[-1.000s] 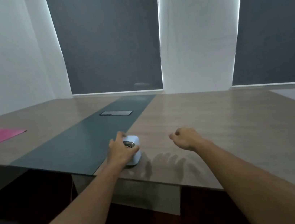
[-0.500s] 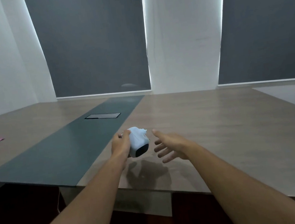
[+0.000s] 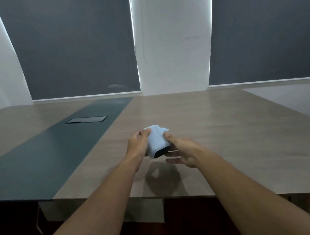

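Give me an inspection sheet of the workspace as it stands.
Surface: wooden table with a dark green strip that has a recessed hatch in it.
Job's things: white device, held above the table, dark face toward the camera.
Clutter: nothing seen.
Hands: left hand grips the device's left side; right hand has its thumb on it, fingers beneath.
Cables: pinkish cable under the table edge.
Surroundings: dark blinds, white wall.

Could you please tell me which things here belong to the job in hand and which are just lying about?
In the job: white device, held above the table by the left hand and right hand.
Lying about: dark green strip, flush panel set in it, grey blinds.
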`<action>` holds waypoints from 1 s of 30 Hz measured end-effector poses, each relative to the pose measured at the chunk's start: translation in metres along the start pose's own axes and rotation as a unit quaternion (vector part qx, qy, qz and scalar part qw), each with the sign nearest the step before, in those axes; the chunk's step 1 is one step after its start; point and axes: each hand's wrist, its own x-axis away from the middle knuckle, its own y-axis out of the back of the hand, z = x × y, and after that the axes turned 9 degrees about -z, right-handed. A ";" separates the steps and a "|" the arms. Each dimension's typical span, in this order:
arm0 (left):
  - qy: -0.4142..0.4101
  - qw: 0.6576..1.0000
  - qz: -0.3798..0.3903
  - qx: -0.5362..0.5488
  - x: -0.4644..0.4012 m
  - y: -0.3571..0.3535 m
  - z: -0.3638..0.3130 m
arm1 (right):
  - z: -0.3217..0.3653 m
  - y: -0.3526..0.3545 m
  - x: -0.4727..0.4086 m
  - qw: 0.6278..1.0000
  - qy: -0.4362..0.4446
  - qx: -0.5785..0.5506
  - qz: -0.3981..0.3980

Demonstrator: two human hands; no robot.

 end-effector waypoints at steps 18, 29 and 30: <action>-0.182 0.968 -0.064 -0.158 0.008 0.003 0.015 | -0.025 0.047 -0.031 0.976 0.062 -0.140 -0.152; -0.199 0.955 -0.066 -0.210 0.013 0.012 0.034 | -0.026 0.052 -0.021 0.978 0.093 -0.096 -0.162; -0.194 0.955 -0.061 -0.218 0.014 0.012 0.033 | -0.027 0.054 -0.020 0.977 0.095 -0.094 -0.165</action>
